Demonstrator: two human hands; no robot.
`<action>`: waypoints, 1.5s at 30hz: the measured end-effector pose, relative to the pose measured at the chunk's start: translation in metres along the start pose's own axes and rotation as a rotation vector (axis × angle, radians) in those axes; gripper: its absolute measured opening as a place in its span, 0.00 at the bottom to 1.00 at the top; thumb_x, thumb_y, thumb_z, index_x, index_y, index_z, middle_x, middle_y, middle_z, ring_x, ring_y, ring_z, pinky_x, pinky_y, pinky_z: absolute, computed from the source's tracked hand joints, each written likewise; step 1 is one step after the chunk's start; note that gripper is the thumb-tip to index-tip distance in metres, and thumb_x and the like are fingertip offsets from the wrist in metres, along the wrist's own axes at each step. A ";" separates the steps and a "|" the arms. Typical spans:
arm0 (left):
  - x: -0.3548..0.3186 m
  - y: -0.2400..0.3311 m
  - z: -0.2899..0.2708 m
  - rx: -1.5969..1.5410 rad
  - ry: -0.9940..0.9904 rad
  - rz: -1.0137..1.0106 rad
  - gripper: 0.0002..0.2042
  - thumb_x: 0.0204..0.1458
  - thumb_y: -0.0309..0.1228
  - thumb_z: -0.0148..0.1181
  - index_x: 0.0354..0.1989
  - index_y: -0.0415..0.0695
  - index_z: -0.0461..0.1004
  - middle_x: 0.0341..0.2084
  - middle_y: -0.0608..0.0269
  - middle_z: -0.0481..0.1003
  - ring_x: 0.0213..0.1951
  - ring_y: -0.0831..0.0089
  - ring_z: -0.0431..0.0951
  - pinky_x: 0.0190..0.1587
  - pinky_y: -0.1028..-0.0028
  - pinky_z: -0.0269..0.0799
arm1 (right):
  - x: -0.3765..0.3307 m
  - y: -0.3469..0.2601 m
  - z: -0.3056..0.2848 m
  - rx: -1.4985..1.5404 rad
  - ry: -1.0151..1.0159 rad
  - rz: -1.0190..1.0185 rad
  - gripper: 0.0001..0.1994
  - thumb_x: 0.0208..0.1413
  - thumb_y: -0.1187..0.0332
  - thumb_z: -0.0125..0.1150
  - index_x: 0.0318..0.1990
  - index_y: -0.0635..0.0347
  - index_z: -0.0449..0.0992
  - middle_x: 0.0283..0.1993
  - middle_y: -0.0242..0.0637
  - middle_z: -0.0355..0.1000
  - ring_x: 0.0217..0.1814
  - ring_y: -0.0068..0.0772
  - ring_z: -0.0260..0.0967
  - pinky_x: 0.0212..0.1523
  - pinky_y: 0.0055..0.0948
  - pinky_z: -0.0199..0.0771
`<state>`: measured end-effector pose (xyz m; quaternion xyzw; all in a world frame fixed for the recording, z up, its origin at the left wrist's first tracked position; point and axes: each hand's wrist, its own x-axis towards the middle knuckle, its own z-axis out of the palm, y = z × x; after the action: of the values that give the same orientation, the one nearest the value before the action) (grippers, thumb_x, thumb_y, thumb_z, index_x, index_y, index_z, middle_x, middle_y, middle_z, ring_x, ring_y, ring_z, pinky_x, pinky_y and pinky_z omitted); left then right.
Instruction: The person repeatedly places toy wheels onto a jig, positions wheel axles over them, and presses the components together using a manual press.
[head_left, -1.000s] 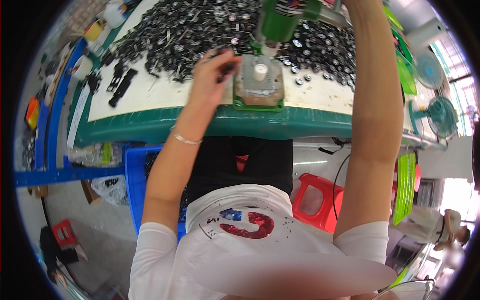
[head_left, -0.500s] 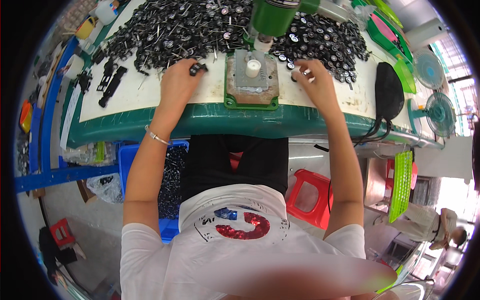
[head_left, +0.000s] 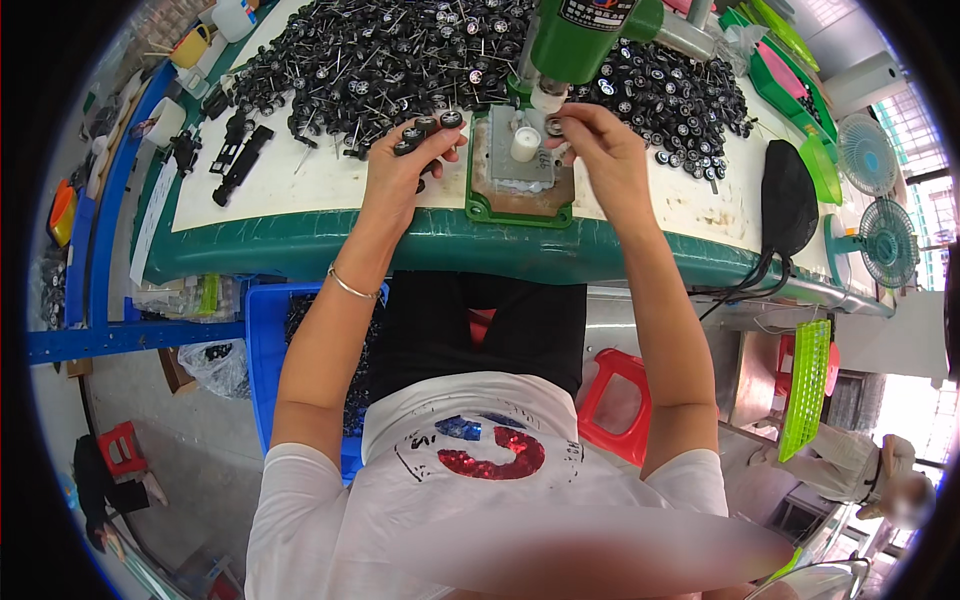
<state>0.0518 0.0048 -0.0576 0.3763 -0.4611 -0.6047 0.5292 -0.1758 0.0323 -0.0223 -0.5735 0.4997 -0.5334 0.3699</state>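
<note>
My left hand [head_left: 402, 172] is closed around several small black toy wheels [head_left: 452, 119] with silver hubs, just left of the press base. My right hand [head_left: 608, 158] pinches one small wheel [head_left: 554, 127] between its fingertips, beside the white round peg [head_left: 525, 144]. That peg stands upright on a grey metal plate [head_left: 508, 172] fixed to the green press base [head_left: 520, 215]. Above the plate hangs the green press head [head_left: 582, 45] with a white tip [head_left: 548, 97]; the pinched wheel is just below and right of this tip, apart from the peg.
A heap of black wheels with metal axles [head_left: 350, 70] spreads behind and left of the press; loose wheels [head_left: 690, 110] lie to the right. Black chassis parts [head_left: 243, 165] rest at the left. A black pouch [head_left: 788, 200] and small fans [head_left: 887, 222] are at the right.
My right hand has moved left to the press with a wheel in its fingers. My left hand has shifted right and turned, showing several wheels in its grip.
</note>
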 end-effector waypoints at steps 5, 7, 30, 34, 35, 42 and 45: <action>-0.003 -0.003 -0.003 -0.018 0.009 0.031 0.09 0.49 0.30 0.64 0.36 0.38 0.79 0.28 0.62 0.79 0.28 0.82 0.72 0.28 0.82 0.63 | 0.002 0.003 0.016 -0.259 -0.058 -0.173 0.08 0.57 0.70 0.56 0.41 0.61 0.78 0.37 0.33 0.70 0.34 0.23 0.68 0.33 0.22 0.67; -0.002 -0.002 -0.003 0.000 0.007 0.032 0.09 0.48 0.30 0.65 0.35 0.38 0.80 0.28 0.63 0.79 0.27 0.82 0.72 0.28 0.82 0.63 | -0.001 -0.004 0.018 -0.360 -0.057 -0.214 0.08 0.56 0.70 0.56 0.40 0.60 0.79 0.37 0.34 0.67 0.35 0.27 0.68 0.32 0.25 0.67; 0.018 0.015 0.058 0.033 -0.205 0.120 0.11 0.45 0.28 0.69 0.37 0.39 0.79 0.28 0.67 0.78 0.29 0.83 0.75 0.35 0.81 0.71 | 0.044 -0.031 -0.063 0.081 0.170 -0.129 0.14 0.62 0.68 0.51 0.51 0.64 0.73 0.39 0.33 0.73 0.35 0.21 0.70 0.37 0.21 0.70; 0.018 0.019 0.058 0.092 -0.220 0.064 0.13 0.45 0.27 0.69 0.39 0.38 0.79 0.31 0.64 0.79 0.32 0.81 0.77 0.39 0.79 0.73 | 0.089 -0.080 -0.080 -0.074 0.174 -0.439 0.14 0.62 0.65 0.48 0.47 0.64 0.73 0.41 0.36 0.72 0.39 0.30 0.71 0.41 0.25 0.72; 0.018 0.019 0.056 0.100 -0.216 0.067 0.14 0.45 0.27 0.69 0.40 0.38 0.79 0.32 0.62 0.80 0.33 0.80 0.78 0.40 0.79 0.74 | 0.096 -0.098 -0.074 -0.070 0.172 -0.437 0.14 0.62 0.65 0.48 0.47 0.64 0.73 0.41 0.36 0.72 0.39 0.30 0.71 0.41 0.25 0.72; 0.018 0.028 0.061 0.073 -0.228 0.036 0.25 0.43 0.28 0.71 0.49 0.29 0.73 0.34 0.56 0.79 0.36 0.79 0.78 0.43 0.77 0.73 | 0.158 -0.200 -0.083 0.948 -0.082 0.299 0.10 0.64 0.59 0.48 0.38 0.55 0.70 0.20 0.26 0.62 0.16 0.19 0.56 0.16 0.18 0.56; 0.016 0.029 0.063 0.103 -0.223 0.035 0.29 0.43 0.30 0.72 0.52 0.26 0.70 0.34 0.55 0.79 0.37 0.78 0.78 0.45 0.77 0.72 | 0.173 -0.190 -0.085 1.336 -0.484 0.677 0.10 0.61 0.59 0.55 0.30 0.49 0.66 0.16 0.20 0.56 0.11 0.15 0.48 0.09 0.17 0.43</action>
<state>-0.0018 -0.0015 -0.0105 0.3253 -0.5541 -0.6089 0.4651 -0.2371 -0.0833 0.2148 -0.1465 0.1265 -0.4393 0.8772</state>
